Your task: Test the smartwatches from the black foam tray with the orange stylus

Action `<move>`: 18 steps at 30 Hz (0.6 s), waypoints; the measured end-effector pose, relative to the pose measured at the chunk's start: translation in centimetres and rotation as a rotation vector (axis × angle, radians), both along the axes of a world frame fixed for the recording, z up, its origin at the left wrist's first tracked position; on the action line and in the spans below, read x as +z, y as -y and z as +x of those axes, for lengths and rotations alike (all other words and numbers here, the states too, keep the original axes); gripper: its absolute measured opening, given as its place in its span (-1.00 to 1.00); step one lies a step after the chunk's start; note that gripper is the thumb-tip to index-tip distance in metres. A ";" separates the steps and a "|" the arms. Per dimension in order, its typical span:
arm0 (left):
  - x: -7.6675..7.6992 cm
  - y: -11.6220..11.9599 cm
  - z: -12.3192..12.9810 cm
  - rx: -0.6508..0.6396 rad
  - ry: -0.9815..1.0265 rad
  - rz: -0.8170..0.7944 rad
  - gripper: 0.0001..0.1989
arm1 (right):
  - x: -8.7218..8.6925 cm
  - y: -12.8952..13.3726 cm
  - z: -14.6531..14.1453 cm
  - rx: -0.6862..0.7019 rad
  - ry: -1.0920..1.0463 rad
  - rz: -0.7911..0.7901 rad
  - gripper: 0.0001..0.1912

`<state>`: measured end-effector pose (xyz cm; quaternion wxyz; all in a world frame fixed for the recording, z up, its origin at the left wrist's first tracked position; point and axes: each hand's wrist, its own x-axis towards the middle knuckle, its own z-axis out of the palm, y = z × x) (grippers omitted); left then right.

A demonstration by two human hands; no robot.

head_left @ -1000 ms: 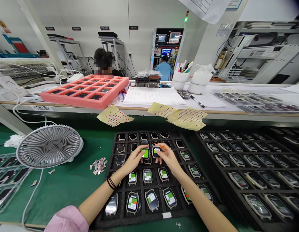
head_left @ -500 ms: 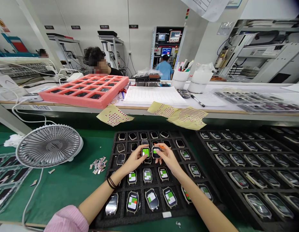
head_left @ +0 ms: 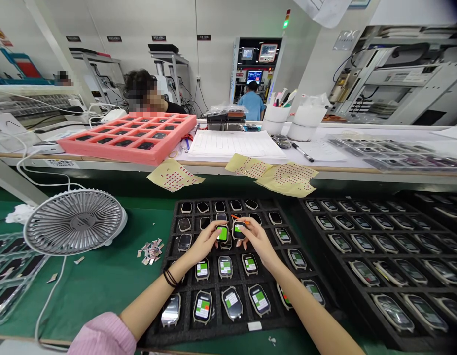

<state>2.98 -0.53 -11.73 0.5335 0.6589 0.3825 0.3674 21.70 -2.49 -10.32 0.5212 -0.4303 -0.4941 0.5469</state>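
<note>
My left hand (head_left: 208, 242) is closed on a watch (head_left: 222, 233) with a bright green screen. Just right of it, my right hand (head_left: 256, 237) grips a second watch (head_left: 238, 230), whose screen is green and white. An orange tool (head_left: 240, 219) shows by the right hand's fingers; how it is held is hard to tell. Both hands are above a black foam tray (head_left: 184, 331) of watches in compartments. Nearer rows hold lit watches, such as one (head_left: 225, 267) below the hands, while those in the back rows have dark screens.
Another black tray (head_left: 333, 268) of watches lies right. On the left are a grey fan (head_left: 78, 223), small scraps (head_left: 150, 252) and clear trays (head_left: 19, 283). A raised shelf holds a pink tray (head_left: 154, 154), papers (head_left: 235, 144) and a pen (head_left: 302, 152). Two people are beyond.
The right hand's fingers have shifted slightly on its watch, and more of the orange tool shows. The left hand's watch screen is now plainer green.
</note>
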 end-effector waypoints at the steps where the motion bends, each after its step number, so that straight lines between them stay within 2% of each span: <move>1: 0.0 0.0 0.0 0.001 0.021 0.001 -0.60 | 0.1 0.0 0.0 -0.005 -0.008 0.003 -0.66; 6: -0.4 0.0 0.2 -0.067 0.128 -0.030 -0.47 | 0.2 0.1 -0.1 -0.002 -0.029 -0.002 -0.67; 11: -0.8 -0.1 0.2 -0.088 0.155 -0.040 -0.40 | 0.3 0.2 0.0 0.007 -0.052 -0.011 -0.72; 14: -0.8 -0.2 0.1 -0.079 0.137 -0.033 -0.40 | 0.3 0.2 0.0 0.015 -0.056 -0.013 -0.71; 18: -0.3 -0.2 -0.1 -0.019 0.045 -0.014 -0.52 | 0.2 0.1 0.1 0.020 -0.051 -0.021 -0.70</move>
